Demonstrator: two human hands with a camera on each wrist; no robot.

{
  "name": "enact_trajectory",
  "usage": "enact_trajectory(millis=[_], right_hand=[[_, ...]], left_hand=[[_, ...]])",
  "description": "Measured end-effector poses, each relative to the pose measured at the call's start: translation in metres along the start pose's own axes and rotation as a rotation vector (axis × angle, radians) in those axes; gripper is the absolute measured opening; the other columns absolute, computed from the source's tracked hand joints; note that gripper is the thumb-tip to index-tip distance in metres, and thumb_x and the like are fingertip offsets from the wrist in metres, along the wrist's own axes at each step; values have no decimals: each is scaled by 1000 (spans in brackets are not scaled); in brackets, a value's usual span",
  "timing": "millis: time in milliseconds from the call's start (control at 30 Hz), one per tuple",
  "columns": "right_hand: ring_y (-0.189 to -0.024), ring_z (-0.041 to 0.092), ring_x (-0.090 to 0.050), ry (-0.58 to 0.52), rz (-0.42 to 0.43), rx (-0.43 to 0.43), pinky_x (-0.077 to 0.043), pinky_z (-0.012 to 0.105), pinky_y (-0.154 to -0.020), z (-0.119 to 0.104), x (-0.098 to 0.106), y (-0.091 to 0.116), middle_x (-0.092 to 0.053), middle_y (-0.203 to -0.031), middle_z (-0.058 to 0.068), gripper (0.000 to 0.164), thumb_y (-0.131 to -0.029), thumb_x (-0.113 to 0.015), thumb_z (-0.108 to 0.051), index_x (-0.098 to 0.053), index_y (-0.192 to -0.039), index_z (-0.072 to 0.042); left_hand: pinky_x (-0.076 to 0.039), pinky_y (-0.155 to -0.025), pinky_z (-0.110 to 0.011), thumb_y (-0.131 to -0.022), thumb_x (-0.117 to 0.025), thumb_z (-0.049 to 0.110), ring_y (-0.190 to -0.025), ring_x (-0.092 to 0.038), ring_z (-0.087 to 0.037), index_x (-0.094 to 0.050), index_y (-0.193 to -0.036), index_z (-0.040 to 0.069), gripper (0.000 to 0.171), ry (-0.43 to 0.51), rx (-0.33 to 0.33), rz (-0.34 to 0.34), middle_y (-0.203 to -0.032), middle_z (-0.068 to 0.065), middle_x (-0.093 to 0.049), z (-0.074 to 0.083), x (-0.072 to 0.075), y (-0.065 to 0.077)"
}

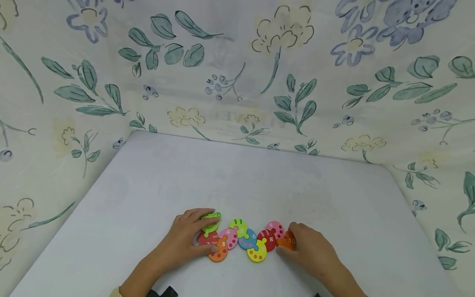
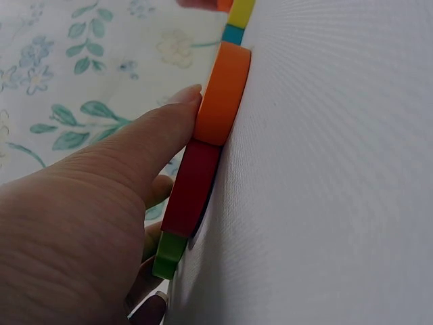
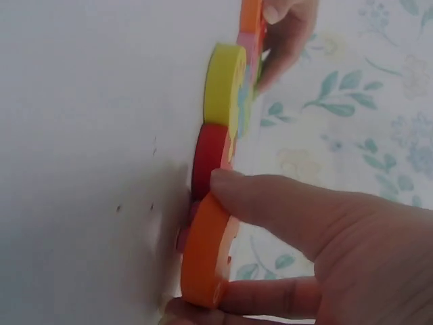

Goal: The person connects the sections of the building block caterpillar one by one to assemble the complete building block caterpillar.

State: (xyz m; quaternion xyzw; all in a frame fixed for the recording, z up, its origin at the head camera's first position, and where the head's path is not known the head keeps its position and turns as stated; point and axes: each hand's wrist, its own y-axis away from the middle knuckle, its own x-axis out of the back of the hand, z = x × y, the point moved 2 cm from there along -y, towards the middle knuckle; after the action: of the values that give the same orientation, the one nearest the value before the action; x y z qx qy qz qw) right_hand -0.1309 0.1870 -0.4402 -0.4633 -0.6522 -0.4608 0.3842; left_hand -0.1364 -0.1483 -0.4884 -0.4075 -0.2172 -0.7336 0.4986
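A winding caterpillar number puzzle lies flat on the table, its interlocked round pieces in several colours. My left hand [image 1: 182, 236] spans its left end, thumb on the orange 3 piece [image 1: 219, 252] and fingers round the green head piece [image 1: 211, 222]. Partly under that hand is a red piece [image 2: 191, 189]. At the other end my right hand [image 1: 313, 249] pinches the orange 10 piece [image 3: 206, 254] between thumb and fingers. Beside it sit the red 8 piece [image 1: 268, 239] and the pink 9 piece [image 1: 275, 229]. Between the hands run the pink 4 [image 1: 229, 238], green 5, blue 6 [image 1: 248, 240] and yellow 7 [image 1: 257, 252].
The white table [image 1: 256, 177] extends behind and to both sides of the puzzle. Floral cloth [image 1: 237, 74] hangs behind the table and along its sides. Dark objects [image 1: 168, 292] show at the bottom edge near the left wrist.
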Motion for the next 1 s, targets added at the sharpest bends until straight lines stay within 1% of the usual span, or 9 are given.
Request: enact_trajectory(millis=[233,333,467,567,633,733,800,867,1000], right_hand=[[-74,15,-52,123,40,49,-58,35,-71,-5,-5,-1,-56,-85,-1,51,-76,-92,-42,-70,-108,-8],[-77,16,-54,135,44,47,-59,36,-72,-4,-7,-2,-58,-88,1,56,-75,-93,-44,-70,-110,-8],[-88,19,-56,133,52,56,-60,38,-76,-2,-8,-2,-61,-98,2,62,-73,-93,-49,-70,-115,-10],[-95,19,-57,127,58,80,-60,38,-81,2,-7,-1,-61,-104,2,61,-73,-93,-48,-70,-117,-12],[-97,19,-57,124,64,92,-61,39,-82,4,-6,-1,-62,-106,2,59,-73,-94,-47,-71,-116,-13],[-92,18,-57,122,72,91,-61,38,-79,8,-4,-4,-61,-102,1,57,-73,-94,-46,-71,-113,-13],[-89,18,-56,121,85,89,-61,37,-77,12,-2,-7,-61,-100,2,56,-74,-94,-46,-71,-113,-12],[-85,18,-55,120,101,88,-60,36,-75,15,-1,-9,-61,-98,2,55,-75,-93,-45,-71,-113,-11],[-80,18,-53,114,130,75,-57,34,-72,22,0,-15,-61,-97,3,55,-78,-92,-42,-71,-116,-8]], left_hand=[[-35,-108,-55,-83,-76,69,-145,-38,-20,-61,-147,33,75,-2,-3,4,-156,10,-48,0,1,-1],[-35,-108,-55,-83,-77,68,-145,-38,-21,-61,-147,33,75,1,-5,4,-156,10,-48,0,1,-1],[-35,-108,-56,-83,-78,67,-145,-38,-21,-62,-147,32,75,0,-4,7,-156,9,-48,0,1,-1],[-35,-107,-56,-83,-79,66,-145,-39,-21,-62,-147,32,74,0,-8,10,-156,9,-48,0,1,-1],[-35,-107,-55,-83,-78,67,-145,-39,-21,-62,-147,32,74,2,-12,12,-156,10,-48,0,0,-1],[-35,-107,-55,-84,-76,69,-145,-39,-20,-61,-147,33,75,3,-4,12,-156,10,-48,0,-1,-1],[-35,-110,-55,-84,-77,67,-144,-40,-21,-61,-147,32,74,0,9,26,-155,9,-49,-1,-1,-2],[-35,-112,-57,-85,-80,61,-143,-42,-22,-61,-147,30,72,-2,32,44,-153,7,-51,-2,0,-3],[-36,-114,-60,-88,-85,44,-141,-46,-25,-61,-147,22,67,14,72,91,-151,3,-54,-4,2,-4]])
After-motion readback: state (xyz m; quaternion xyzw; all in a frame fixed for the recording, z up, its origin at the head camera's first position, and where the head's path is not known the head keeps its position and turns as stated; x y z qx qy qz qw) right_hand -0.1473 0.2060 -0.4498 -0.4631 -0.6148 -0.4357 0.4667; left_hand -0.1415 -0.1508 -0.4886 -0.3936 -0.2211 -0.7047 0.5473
